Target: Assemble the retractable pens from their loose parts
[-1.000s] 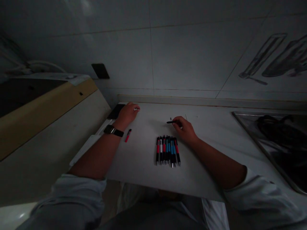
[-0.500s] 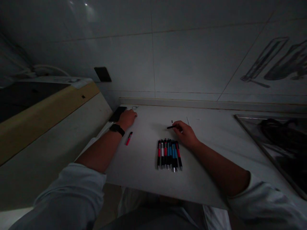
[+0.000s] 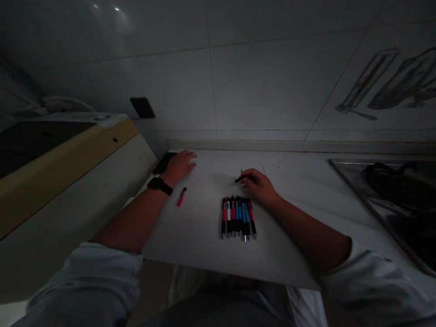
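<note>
My right hand pinches a short black pen part above the white counter. A thin white stick, perhaps a refill, lies just behind that hand. In front of it is a row of several click pens with red, white and blue barrels, lying side by side, tips toward me. My left hand reaches to the back left, fingers apart, beside a flat dark object like a phone. What lies under its fingertips is hard to make out. A red and black pen barrel rests nearer me.
At left stands a large box-like appliance with a tan edge. On the right a metal-rimmed stove is set on the counter. A tiled wall with a dark socket plate rises behind.
My left hand's fingers have spread apart at the back left. My right hand still holds the black part, now tilted more. The view has shifted slightly.
</note>
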Demonstrator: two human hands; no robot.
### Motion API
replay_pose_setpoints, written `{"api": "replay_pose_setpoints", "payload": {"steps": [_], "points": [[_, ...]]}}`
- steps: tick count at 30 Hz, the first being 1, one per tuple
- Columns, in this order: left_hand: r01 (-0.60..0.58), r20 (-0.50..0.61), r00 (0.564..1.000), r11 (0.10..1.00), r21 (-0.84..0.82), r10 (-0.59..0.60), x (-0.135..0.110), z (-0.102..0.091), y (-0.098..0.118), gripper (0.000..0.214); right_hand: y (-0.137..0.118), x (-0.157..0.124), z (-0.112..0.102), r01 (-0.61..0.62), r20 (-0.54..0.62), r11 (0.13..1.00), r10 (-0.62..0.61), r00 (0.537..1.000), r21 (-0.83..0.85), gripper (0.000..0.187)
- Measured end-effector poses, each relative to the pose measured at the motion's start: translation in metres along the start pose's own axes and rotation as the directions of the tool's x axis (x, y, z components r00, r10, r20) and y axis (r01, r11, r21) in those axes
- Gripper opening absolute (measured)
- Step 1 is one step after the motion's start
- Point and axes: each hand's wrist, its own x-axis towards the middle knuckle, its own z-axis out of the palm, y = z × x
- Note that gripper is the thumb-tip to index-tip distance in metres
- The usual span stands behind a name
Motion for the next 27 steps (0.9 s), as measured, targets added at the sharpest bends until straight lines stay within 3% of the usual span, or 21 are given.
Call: {"api": "replay_pose_setpoints", "payload": {"steps": [2,6,9,12,15,19,24,27], "points": [[-0.161,0.024,0.987,0.986,-0.049,0.162,0.002,-0.004,0.031,0.036,0.002,0.002,0.002,-0.053,0.001,0.993,0.054,0.999,0.107,0.023],[-0.441,0.076,0.884,0.876,-0.194,0.462,-0.004,-0.002,0.098,0.051,-0.001,0.004,0.002,-0.083,0.052,0.975,0.074,0.996,0.206,0.026],[-0.516,0.073,0.841,0.836,-0.188,0.536,-0.011,0.006,0.128,0.056,-0.005,0.003,0.001,-0.087,0.109,0.956,0.058,0.992,0.281,0.038],[-0.555,0.061,0.819,0.814,-0.168,0.571,-0.015,0.014,0.137,0.057,-0.005,0.001,0.001,-0.093,0.155,0.940,0.043,0.987,0.329,0.055],[-0.555,0.059,0.818,0.811,-0.185,0.573,-0.017,0.021,0.138,0.054,-0.005,0.000,0.002,-0.099,0.184,0.944,0.042,0.982,0.315,0.062],[-0.507,0.058,0.849,0.841,-0.190,0.525,-0.014,0.024,0.127,0.048,-0.008,-0.002,0.002,-0.064,0.165,0.978,0.031,0.986,0.198,0.058],[-0.295,0.042,0.954,0.953,-0.067,0.298,0.008,0.027,0.069,0.045,-0.014,-0.006,0.002,0.024,0.059,0.999,-0.023,0.998,-0.023,0.046],[-0.199,0.082,0.977,0.980,0.028,0.196,0.024,0.035,0.030,0.047,-0.016,-0.008,0.001,0.047,0.072,0.995,-0.040,0.997,-0.094,0.041]]}}
